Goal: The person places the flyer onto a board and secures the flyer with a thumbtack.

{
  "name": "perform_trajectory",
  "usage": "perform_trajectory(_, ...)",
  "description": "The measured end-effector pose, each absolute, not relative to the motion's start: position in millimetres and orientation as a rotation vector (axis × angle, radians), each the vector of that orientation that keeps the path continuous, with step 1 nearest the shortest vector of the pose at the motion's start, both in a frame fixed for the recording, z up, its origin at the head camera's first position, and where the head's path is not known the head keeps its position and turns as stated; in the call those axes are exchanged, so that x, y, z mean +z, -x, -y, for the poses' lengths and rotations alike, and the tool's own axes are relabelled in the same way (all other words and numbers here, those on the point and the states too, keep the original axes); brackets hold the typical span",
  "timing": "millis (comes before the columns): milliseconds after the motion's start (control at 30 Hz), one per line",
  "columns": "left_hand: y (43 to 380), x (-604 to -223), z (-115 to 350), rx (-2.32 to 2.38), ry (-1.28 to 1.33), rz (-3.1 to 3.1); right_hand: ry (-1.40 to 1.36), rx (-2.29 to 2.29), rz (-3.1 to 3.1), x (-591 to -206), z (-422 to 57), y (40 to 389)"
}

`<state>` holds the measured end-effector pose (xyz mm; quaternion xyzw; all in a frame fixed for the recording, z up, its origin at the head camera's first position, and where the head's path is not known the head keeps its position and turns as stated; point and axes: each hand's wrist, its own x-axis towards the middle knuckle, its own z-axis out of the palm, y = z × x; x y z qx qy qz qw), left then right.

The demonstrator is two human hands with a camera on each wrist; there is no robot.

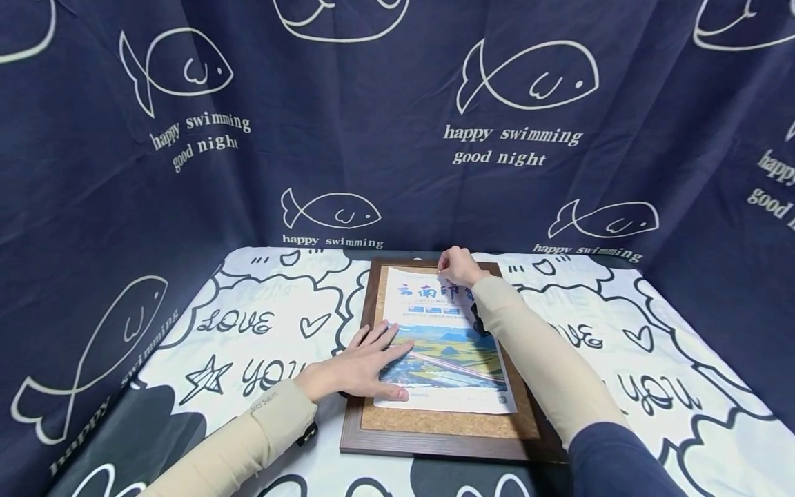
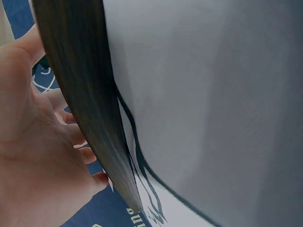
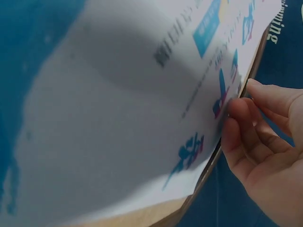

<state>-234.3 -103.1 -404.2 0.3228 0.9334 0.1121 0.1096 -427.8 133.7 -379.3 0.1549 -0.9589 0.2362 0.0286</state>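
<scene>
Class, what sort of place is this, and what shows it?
Probably a curtained-off work area: navy fish-print fabric hangs behind and beside a patterned cloth, on which lies a framed corkboard bearing a printed poster.

Beige forearm sleeves, navy upper sleeve, black wrist gear

Two grips, one poster, one framed corkboard

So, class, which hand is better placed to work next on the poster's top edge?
Probably the right hand: it is at the top edge of the poster. The left hand lies spread over the left side, farther from that edge.
</scene>
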Motion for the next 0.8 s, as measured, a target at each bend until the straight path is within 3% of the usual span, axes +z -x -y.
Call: perform_trajectory(800,234.8,-404.3,102.4,0.328,-0.936,-2.737,-0.441,0.793,2.980,-387.1,-132.3,429.6)
